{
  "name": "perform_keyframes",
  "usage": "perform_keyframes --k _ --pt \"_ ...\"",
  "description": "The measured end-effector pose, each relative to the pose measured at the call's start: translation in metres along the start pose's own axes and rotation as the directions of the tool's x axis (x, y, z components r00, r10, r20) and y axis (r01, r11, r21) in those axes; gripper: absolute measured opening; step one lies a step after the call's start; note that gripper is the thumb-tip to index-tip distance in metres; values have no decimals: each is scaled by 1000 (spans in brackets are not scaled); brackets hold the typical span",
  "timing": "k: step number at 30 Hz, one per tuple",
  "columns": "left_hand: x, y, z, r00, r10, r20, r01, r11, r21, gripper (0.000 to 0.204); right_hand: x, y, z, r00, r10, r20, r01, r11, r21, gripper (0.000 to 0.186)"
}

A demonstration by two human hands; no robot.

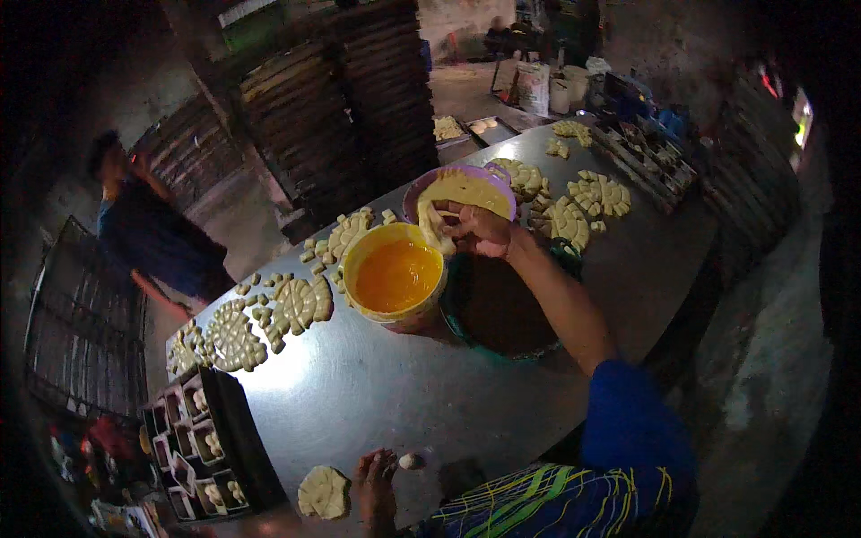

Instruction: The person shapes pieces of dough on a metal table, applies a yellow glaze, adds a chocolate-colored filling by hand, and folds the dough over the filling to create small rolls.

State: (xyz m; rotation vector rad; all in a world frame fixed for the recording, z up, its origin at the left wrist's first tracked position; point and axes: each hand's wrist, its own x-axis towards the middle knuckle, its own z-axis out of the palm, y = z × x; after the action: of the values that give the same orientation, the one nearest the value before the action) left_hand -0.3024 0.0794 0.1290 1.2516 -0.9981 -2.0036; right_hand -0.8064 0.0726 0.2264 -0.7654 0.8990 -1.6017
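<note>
My right hand reaches over the far part of the metal table. Its fingers are closed on a pale, soft strip of dough, which hangs by the rim of a yellow bucket of orange liquid. Just behind it stands a purple bowl of pale yellow paste. Under my right forearm is a dark, green-rimmed tub. My left hand rests low on the near table edge, fingers apart and holding nothing. A small dough ball lies beside it on one side, a flat dough round on the other.
Cut dough pieces lie in clusters along the table's far left, and more dough at the far right. Sectioned baking tins, some holding dough balls, stand at the near left. Another person is beyond the table on the left.
</note>
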Motion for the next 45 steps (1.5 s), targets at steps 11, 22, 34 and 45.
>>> perform_keyframes --k 11,22,34,45 --pt "-23 39 70 811 -97 576 314 904 -290 52 -144 144 212 997 -9 -73 20 988 154 62" --pt "-42 25 -20 903 -80 423 258 887 -383 18 -176 236 285 965 52 -258 -8 986 166 56" --pt "-36 57 -72 952 -14 306 124 931 -343 15 -179 270 342 932 -347 -109 210 757 -618 34" --pt "-34 76 -128 879 144 455 -226 965 131 14 -175 258 380 895 -344 286 271 -93 -958 33"
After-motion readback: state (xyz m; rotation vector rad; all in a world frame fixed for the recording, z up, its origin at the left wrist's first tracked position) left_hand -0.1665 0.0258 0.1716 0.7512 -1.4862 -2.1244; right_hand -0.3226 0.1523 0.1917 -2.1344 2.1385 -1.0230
